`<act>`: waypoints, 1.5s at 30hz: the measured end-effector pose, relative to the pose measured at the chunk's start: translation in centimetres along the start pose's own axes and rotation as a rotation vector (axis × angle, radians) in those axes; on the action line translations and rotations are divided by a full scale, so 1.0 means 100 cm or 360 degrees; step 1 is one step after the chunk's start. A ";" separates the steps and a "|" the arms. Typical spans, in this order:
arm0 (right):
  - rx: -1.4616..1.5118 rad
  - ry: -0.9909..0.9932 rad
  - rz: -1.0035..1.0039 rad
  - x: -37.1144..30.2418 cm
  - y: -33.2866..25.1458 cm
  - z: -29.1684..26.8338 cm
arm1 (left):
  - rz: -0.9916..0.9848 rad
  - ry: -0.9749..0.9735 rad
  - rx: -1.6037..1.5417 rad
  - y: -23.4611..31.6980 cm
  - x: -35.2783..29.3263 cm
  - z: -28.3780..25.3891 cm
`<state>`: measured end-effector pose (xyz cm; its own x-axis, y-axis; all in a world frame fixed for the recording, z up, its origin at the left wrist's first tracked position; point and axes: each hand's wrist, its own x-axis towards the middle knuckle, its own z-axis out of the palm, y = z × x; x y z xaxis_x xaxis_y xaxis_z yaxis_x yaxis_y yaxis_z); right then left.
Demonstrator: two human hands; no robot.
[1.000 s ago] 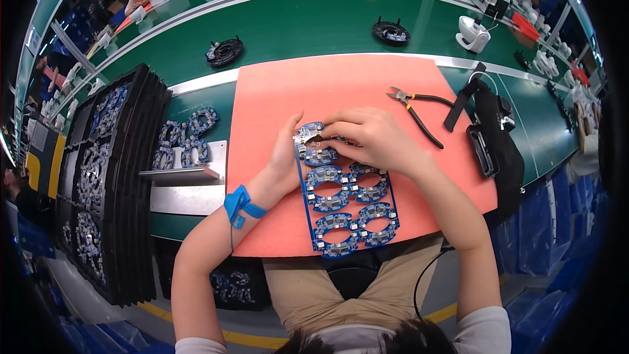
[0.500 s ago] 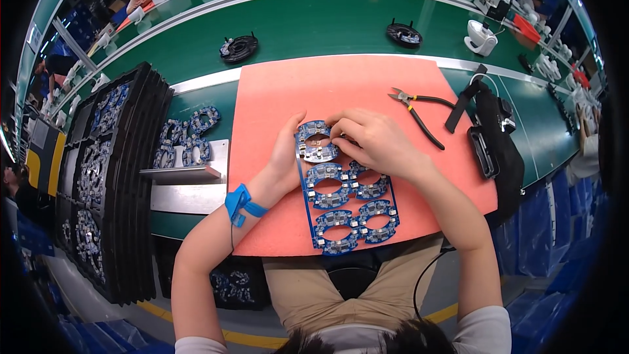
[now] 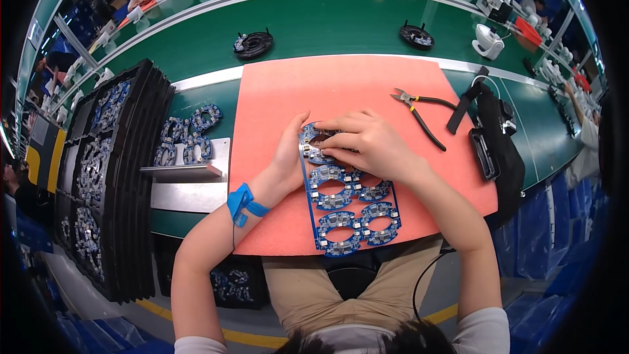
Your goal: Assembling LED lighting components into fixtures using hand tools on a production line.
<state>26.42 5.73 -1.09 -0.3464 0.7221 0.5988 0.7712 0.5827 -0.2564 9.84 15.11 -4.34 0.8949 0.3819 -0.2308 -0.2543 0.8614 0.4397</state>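
A panel of blue ring-shaped circuit boards (image 3: 330,194) lies on the pink foam mat (image 3: 341,85), its lower rows fully in sight. My left hand (image 3: 287,156) grips its upper left edge, thumb pointing up beside the top ring and the other fingers hidden underneath. From the right, my right hand (image 3: 373,144) reaches over that top ring board (image 3: 313,152), fingertips bent onto it around the hole. Those fingers cover much of this ring. A blue wrist strap (image 3: 245,206) with a thin cord circles my left wrist.
Diagonal cutters (image 3: 422,113) lie at the mat's right, near a black strapped device (image 3: 493,131). Left are loose ring boards (image 3: 206,117), a metal fixture (image 3: 190,198) and stacked black trays (image 3: 134,190). Black round bases (image 3: 253,44) and a white device (image 3: 487,41) sit on the green belt (image 3: 327,23).
My right hand's fingers have shifted left across the top ring and cover more of it. On the green belt, the black round bases and white device have moved right.
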 end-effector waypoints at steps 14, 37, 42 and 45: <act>0.0127 0.0079 0.0250 0.004 -0.005 0.011 | 0.0064 0.0293 0.0076 0.000 0.000 0.007; -0.0002 -0.0207 0.0345 0.001 0.012 -0.026 | 0.0015 0.0099 -0.0054 0.002 0.002 -0.001; 0.0099 0.0029 0.0267 0.003 0.014 -0.011 | 0.0020 -0.0091 -0.0091 0.001 0.005 -0.015; -0.0077 0.0101 0.0053 0.009 0.009 -0.010 | -0.0005 -0.0254 -0.0128 0.005 0.003 -0.021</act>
<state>27.32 6.57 -0.03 -0.2866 0.7150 0.6377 0.8072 0.5387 -0.2412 9.19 16.31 -6.04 0.9409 0.3270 -0.0886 -0.2743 0.8889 0.3669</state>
